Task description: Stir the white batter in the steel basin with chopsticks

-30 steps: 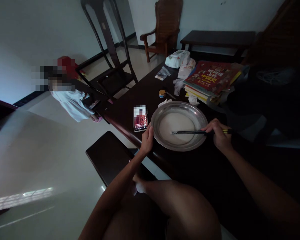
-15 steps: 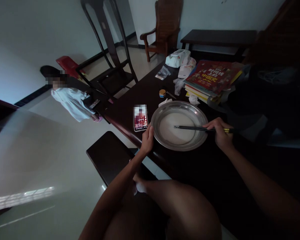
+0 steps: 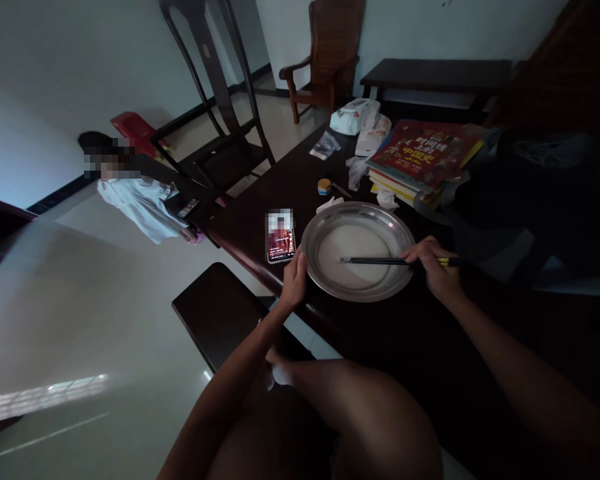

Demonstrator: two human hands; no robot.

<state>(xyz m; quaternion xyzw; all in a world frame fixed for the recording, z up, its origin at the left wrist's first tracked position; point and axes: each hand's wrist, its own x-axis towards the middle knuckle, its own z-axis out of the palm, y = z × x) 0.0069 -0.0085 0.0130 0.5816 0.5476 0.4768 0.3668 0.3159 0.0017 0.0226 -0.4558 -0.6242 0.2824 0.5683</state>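
White walls point(image 3: 55, 80) and a pale glossy floor point(image 3: 80, 320) surround a dark table point(image 3: 290, 173). Beyond the hands stand a tall dark chair point(image 3: 220, 100), a brown armchair point(image 3: 325, 60) and a low bench point(image 3: 435, 73). The light is dim.

The right hand point(image 3: 437, 270) holds chopsticks point(image 3: 380, 261) over a metal basin point(image 3: 357, 250) of seemingly whitish liquid.
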